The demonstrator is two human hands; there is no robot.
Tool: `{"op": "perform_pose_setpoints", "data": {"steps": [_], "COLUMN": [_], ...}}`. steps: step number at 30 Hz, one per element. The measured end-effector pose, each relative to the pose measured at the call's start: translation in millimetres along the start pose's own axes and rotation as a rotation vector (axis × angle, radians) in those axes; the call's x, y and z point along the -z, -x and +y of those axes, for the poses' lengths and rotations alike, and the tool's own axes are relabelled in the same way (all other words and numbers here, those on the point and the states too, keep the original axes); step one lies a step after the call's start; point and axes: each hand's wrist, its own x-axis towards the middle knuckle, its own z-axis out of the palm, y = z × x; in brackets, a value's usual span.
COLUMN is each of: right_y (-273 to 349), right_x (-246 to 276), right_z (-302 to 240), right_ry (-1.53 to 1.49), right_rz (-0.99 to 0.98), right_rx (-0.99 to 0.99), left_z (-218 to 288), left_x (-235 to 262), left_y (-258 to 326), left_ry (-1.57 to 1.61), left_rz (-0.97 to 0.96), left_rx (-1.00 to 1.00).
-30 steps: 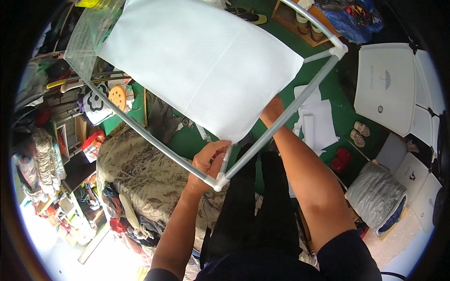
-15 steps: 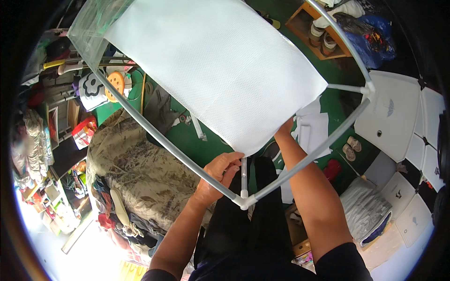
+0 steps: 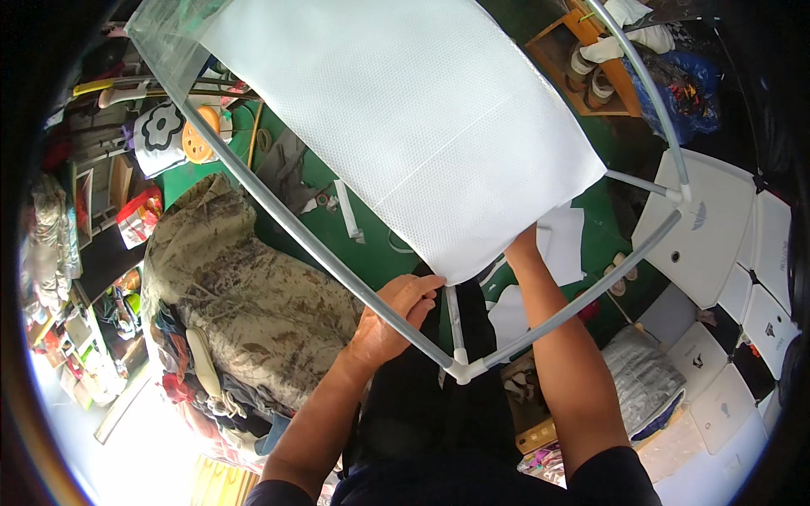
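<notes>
Biggest thing in shot is the white fabric panel (image 3: pixel 396 126), a broad textured sheet stretched across the upper middle and slung inside a grey tube frame (image 3: pixel 295 232), whose long rail runs down from the upper left to a white corner joint (image 3: pixel 461 371) just in front of the person's body. A second rail climbs away from that joint to the right towards another joint (image 3: pixel 679 198) near the white cabinet panels (image 3: pixel 717 244). Below left, a mottled olive blanket (image 3: pixel 245 304) lies heaped on the green floor (image 3: pixel 211 164), with clutter along the left wall. Now the hands: the left hand (image 3: pixel 392 320) has its grip wrapped around the long rail just above the corner joint, fingers curled over the tube and closed on it. The right hand (image 3: pixel 521 246) is up at the panel's lower edge; its fingers are tucked behind the fabric, so I cannot tell whether that grip is pinching or open. To do this well, I'd judge the left hand should hold the rail steady close to the joint while the right works the fabric edge evenly, keeping the sheet flat and unwrinkled, and not levering on the short upright tube (image 3: pixel 454 320) beneath the hem.
</notes>
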Motion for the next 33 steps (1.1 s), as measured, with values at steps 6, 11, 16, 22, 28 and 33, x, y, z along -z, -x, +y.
{"op": "perform_pose_setpoints", "data": {"steps": [6, 11, 16, 22, 28, 33], "right_y": [88, 174, 194, 163, 161, 162], "right_x": [57, 83, 69, 45, 31, 28], "right_z": [-80, -125, -169, -195, -185, -176], "right_ry": [-0.305, -0.414, -0.104, 0.202, 0.224, 0.22], "right_rz": [-0.113, 0.079, -0.026, -0.018, 0.038, 0.063], "right_rx": [-0.706, -0.65, -0.149, 0.152, 0.203, 0.225], "left_z": [2, 13, 21, 34, 24, 21], "left_x": [5, 7, 2, -6, -15, -16], "left_y": [0, -4, 0, 7, 13, 13], "left_ry": [-0.032, -0.074, -0.096, -0.07, -0.041, -0.15], "left_rz": [0.019, 0.015, 0.024, 0.027, 0.063, 0.055], "left_rx": [-0.056, -0.062, 0.053, 0.165, 0.184, 0.127]}}
